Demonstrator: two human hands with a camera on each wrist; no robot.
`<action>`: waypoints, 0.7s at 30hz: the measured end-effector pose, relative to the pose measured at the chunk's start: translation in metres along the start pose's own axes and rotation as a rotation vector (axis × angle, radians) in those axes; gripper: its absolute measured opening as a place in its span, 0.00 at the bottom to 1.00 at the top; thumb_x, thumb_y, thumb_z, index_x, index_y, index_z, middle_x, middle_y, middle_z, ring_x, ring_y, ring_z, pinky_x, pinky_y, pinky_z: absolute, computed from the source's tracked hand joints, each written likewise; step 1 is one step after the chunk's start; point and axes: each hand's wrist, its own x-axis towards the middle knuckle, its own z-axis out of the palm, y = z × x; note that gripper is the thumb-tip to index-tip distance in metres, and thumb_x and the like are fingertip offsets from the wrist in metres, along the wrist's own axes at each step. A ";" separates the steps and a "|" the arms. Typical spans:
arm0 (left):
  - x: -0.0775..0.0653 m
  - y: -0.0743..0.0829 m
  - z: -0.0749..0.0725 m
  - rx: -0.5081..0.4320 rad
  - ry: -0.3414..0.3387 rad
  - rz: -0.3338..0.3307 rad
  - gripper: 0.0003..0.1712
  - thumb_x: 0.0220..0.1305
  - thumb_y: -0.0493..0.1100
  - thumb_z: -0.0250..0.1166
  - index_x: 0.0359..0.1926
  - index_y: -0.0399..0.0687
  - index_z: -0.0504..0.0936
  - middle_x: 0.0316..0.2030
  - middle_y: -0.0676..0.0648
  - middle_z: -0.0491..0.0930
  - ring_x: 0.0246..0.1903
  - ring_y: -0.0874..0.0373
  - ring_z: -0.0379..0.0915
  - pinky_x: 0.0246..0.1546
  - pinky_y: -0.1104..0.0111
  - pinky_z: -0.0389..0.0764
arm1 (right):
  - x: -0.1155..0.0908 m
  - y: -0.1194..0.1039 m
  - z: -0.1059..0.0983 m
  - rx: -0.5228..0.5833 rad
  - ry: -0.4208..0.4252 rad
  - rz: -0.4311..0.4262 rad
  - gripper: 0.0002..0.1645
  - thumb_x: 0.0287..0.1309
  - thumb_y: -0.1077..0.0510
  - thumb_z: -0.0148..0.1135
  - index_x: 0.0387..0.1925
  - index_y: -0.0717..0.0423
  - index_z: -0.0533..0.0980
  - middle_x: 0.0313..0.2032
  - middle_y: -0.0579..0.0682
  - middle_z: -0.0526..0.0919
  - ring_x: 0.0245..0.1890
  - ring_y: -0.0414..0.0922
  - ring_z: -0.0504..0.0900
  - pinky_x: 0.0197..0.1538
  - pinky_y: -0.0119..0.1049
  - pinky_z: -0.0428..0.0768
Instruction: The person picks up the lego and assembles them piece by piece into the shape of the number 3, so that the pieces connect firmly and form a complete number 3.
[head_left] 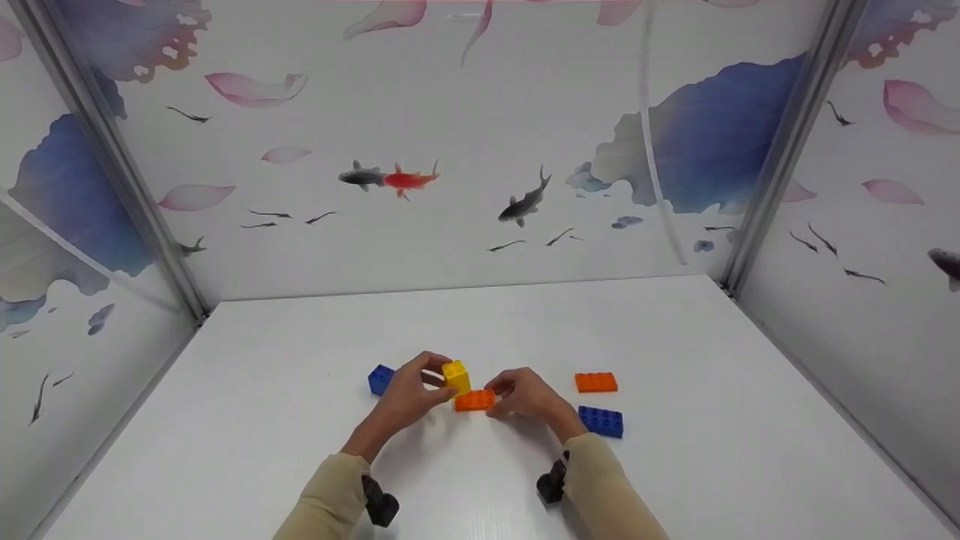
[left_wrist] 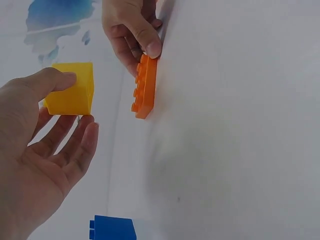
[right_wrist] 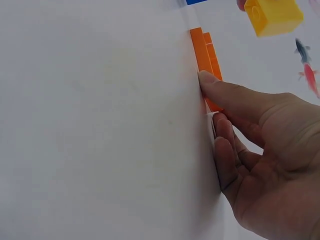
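Note:
A yellow toy brick [head_left: 456,378] is pinched between the thumb and fingers of my left hand [head_left: 412,390], raised above the table. In the left wrist view the yellow brick [left_wrist: 75,95] shows a smooth face under the thumb. Just below and to its right, a flat orange brick [head_left: 474,400] lies on the table, studs up. My right hand [head_left: 527,397] holds that orange brick by its right end, thumb on the near side, as the right wrist view shows [right_wrist: 201,50]. Behind the left hand sits a blue brick [head_left: 380,379], partly hidden by it.
On the right of the white table [head_left: 712,450] lie a second flat orange brick [head_left: 596,382] and, nearer, a blue brick [head_left: 600,421] by the right forearm. Printed panels with fish and petals wall in the back [head_left: 450,247] and both sides.

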 end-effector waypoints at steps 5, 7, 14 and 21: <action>0.009 0.003 0.011 0.001 -0.004 0.018 0.23 0.64 0.41 0.69 0.59 0.47 0.76 0.53 0.43 0.80 0.51 0.49 0.80 0.53 0.61 0.85 | -0.002 0.000 0.000 0.007 0.001 -0.021 0.20 0.55 0.58 0.74 0.51 0.52 0.82 0.43 0.49 0.82 0.41 0.46 0.77 0.54 0.39 0.83; 0.012 0.004 0.015 0.007 -0.004 0.033 0.23 0.64 0.41 0.69 0.59 0.47 0.76 0.53 0.42 0.80 0.51 0.49 0.80 0.53 0.61 0.85 | -0.002 0.000 0.000 0.012 0.001 -0.033 0.21 0.55 0.59 0.74 0.52 0.52 0.82 0.43 0.49 0.83 0.41 0.46 0.77 0.54 0.39 0.83; 0.019 -0.001 0.029 -0.002 -0.005 0.054 0.23 0.64 0.40 0.68 0.60 0.45 0.77 0.53 0.41 0.80 0.50 0.49 0.80 0.51 0.62 0.86 | -0.003 0.000 0.000 0.009 0.011 -0.046 0.21 0.55 0.58 0.74 0.51 0.56 0.82 0.40 0.49 0.82 0.39 0.45 0.75 0.50 0.37 0.82; 0.023 -0.008 0.039 -0.046 -0.017 0.002 0.22 0.65 0.37 0.67 0.59 0.45 0.76 0.55 0.41 0.80 0.51 0.49 0.80 0.53 0.62 0.85 | -0.003 0.002 -0.001 0.004 0.011 -0.048 0.21 0.55 0.60 0.74 0.51 0.57 0.81 0.40 0.50 0.83 0.39 0.45 0.76 0.51 0.37 0.83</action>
